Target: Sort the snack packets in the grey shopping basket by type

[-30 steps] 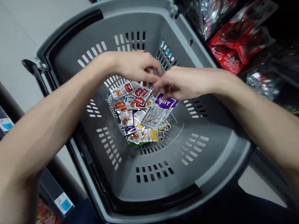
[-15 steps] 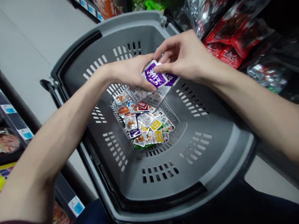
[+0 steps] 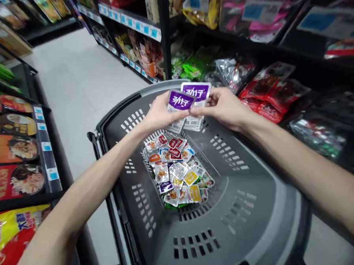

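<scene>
Shifted toward the far rim and stood more upright than half a second ago, with less overlap between left packet [image 3: 177,103] and right packet [image 3: 200,93], both purple-topped. Pinched, thumb in front, by the left hand [image 3: 157,113]; pinched likewise by the right hand [image 3: 227,106], with fingers drawn in close on each. Held above the basket [image 3: 259,172], grey and slotted, well clear of its bottom. Down there, strewn with small sachets [image 3: 179,171] in silver, red, yellow, orange and purple, overlapping in a loose heap. Out past the rim, on to pale, smooth floor [image 3: 75,79] along the far left. Over to the right, stocked with red bags [image 3: 270,90] on dark shelving [image 3: 166,41]; farther along, with bright green bags [image 3: 194,66]. Across on the left, lined with printed packs [image 3: 2,149] behind price labels [image 3: 53,175], and nearer, with a yellow bag [image 3: 7,226].
</scene>
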{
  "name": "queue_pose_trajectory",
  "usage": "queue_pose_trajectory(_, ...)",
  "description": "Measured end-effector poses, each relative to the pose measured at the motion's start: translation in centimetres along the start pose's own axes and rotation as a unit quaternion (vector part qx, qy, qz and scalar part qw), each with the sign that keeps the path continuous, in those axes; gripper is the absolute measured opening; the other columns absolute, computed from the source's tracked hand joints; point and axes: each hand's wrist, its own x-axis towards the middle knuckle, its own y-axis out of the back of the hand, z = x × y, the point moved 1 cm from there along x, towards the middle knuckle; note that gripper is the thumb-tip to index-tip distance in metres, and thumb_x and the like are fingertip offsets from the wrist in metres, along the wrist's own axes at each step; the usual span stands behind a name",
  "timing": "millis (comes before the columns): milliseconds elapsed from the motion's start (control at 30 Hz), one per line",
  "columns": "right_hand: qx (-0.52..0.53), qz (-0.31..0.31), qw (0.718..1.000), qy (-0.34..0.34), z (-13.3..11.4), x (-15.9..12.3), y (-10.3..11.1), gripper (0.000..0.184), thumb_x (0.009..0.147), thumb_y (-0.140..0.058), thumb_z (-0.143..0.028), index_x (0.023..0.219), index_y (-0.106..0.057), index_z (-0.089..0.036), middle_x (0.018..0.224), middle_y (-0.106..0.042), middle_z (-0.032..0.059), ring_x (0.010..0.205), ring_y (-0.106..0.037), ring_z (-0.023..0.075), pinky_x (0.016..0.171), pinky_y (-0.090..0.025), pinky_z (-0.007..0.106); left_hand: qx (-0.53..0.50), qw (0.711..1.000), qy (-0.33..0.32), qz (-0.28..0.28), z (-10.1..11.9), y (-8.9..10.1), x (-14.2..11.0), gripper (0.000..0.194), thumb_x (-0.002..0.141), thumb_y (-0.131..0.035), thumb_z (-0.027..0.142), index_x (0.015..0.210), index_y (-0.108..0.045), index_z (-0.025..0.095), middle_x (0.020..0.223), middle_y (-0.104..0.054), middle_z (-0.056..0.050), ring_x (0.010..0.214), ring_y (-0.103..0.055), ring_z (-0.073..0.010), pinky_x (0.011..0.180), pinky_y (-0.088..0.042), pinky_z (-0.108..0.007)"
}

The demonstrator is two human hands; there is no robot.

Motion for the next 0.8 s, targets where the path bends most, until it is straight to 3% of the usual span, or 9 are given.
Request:
queue_pose_trajectory(167,-0.038,-0.031,0.999,-0.011,-0.2,0.7,0.7,0.030,0.061,-0.090,-0.028,0.084,-0.074,-0.022,0.082,-0.075,0.0023,0.087,-0.072,0.0246,0.082,-0.062,0.045,-0.029,0.999,0.028,0.031,0.3,0.1,-0.3,0.052,0.065,-0.087,0.045,0.104,-0.066,0.018,0.106,-0.073,-0.010,0.102,-0.067,-0.0272,0.094,-0.053,-0.047)
queue_pose_trajectory(400,-0.019,0.019,1.000,-0.005,-0.3,0.0,1.5,0.029,0.065,-0.088,-0.029,0.089,-0.074,-0.022,0.092,-0.077,0.0075,0.096,-0.072,0.0286,0.083,-0.063,0.046,-0.106,0.992,0.048,0.056,0.5,-0.5,-0.5,0.041,0.080,-0.073,0.054,0.103,-0.065,0.021,0.099,-0.074,-0.008,0.095,-0.069,-0.0240,0.086,-0.055,-0.041)
queue_pose_trajectory(633,-0.051,0.032,0.998,0.000,-0.2,-0.4,1.4,0.031,0.070,-0.084,-0.046,0.088,-0.075,-0.022,0.094,-0.077,0.0061,0.092,-0.072,0.0250,0.079,-0.062,0.042,-0.136,0.986,0.060,0.074,-0.1,-0.6,-0.3,0.043,0.084,-0.063,0.063,0.098,-0.066,0.023,0.091,-0.074,-0.006,0.090,-0.070,-0.0237,0.080,-0.056,-0.039)
queue_pose_trajectory(800,-0.087,0.000,0.996,0.018,-0.2,-0.5,1.4,0.028,0.067,-0.086,-0.040,0.085,-0.075,-0.022,0.088,-0.077,0.0045,0.088,-0.071,0.0246,0.080,-0.060,0.044,-0.141,0.985,0.064,0.075,0.0,-0.4,-0.3,0.043,0.084,-0.063,0.064,0.090,-0.066,0.022,0.084,-0.073,-0.005,0.081,-0.069,-0.0220,0.074,-0.056,-0.038)
